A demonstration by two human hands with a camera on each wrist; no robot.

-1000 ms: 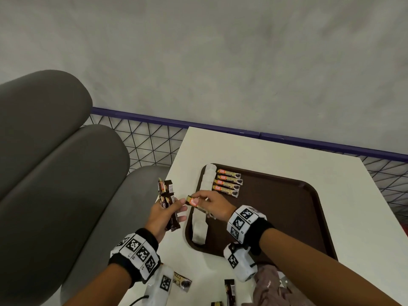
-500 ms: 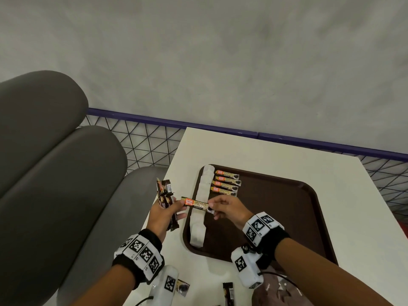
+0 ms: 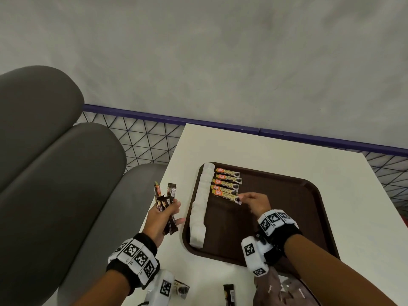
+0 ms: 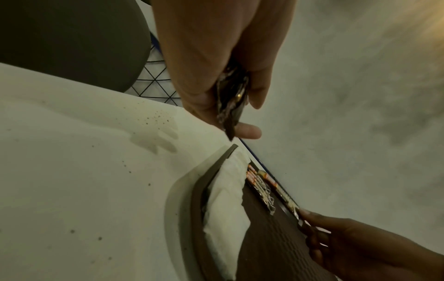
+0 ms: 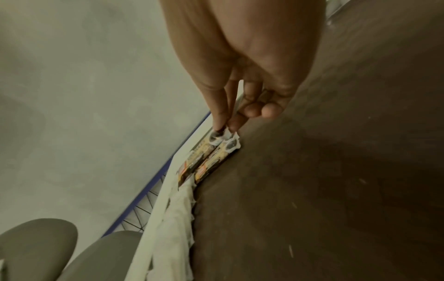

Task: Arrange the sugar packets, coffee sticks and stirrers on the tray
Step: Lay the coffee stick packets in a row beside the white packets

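On the dark brown plastic tray (image 3: pixel 287 217), the right hand (image 3: pixel 256 204) pinches the near-right end of an orange-and-black coffee stick (image 3: pixel 227 195) between thumb and forefinger, laying it as the nearest of a row of like sticks (image 3: pixel 228 181) at the tray's far-left corner. That placing looks like the step in hand; next, I'd judge, the fingers should let go with the stick square to its neighbours, then fetch another from the left hand (image 3: pixel 163 219). That hand hovers over the white table (image 3: pixel 276 155) just left of the tray, fingers curled round a bundle of dark brown sachets (image 3: pixel 167 206). Along the tray's left edge runs a line of white sugar packets (image 3: pixel 202 206). I can spot no stirrers.
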